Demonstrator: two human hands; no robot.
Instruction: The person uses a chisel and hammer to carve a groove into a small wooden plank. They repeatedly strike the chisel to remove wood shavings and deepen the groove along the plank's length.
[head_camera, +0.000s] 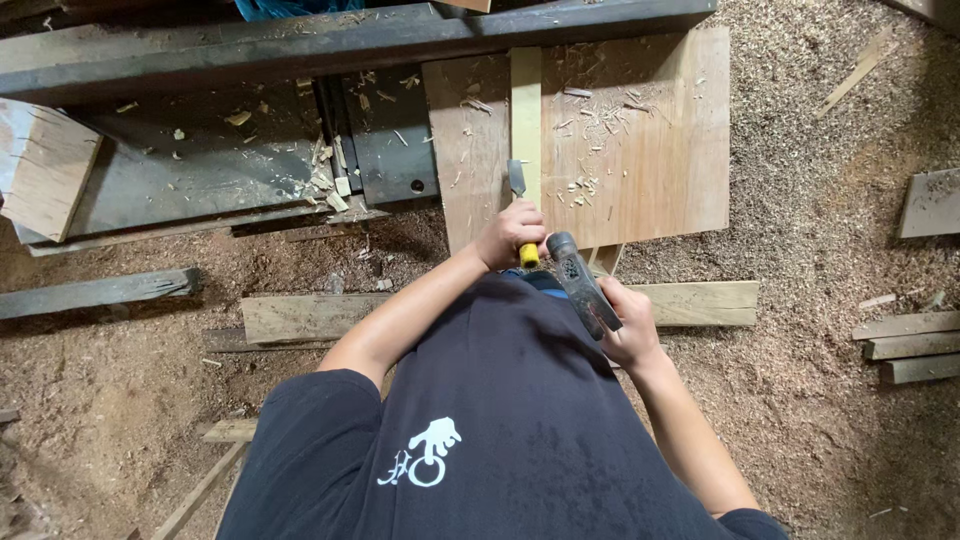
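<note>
Sawdust covers the floor (820, 420) all around, with loose planks (905, 348) lying on it at the far right and a grey beam (95, 293) far to the left of the hands. Next, still left of the fingers, a pale block (42, 165) leans against a dark metal bench (230, 170) strewn with chips. The left hand (511, 234) is clenched around the yellow handle of a chisel (517, 182), so that only the handle's end shows below the fingers; the steel blade sticks out beyond the knuckles and its tip rests against the edge of a narrow pale strip (526, 120). That strip lies lengthwise on a plywood board (660, 150), which spreads beyond the fingertips and to their right, littered with shavings. Just right of the left hand, the dark hammer (580, 282) has its head close beside the chisel handle's end; whether they touch I cannot tell. The right hand (630, 325) is wrapped tight round the hammer's shaft. Under both wrists a long plank (700, 302) lies crosswise on the sawdust.
</note>
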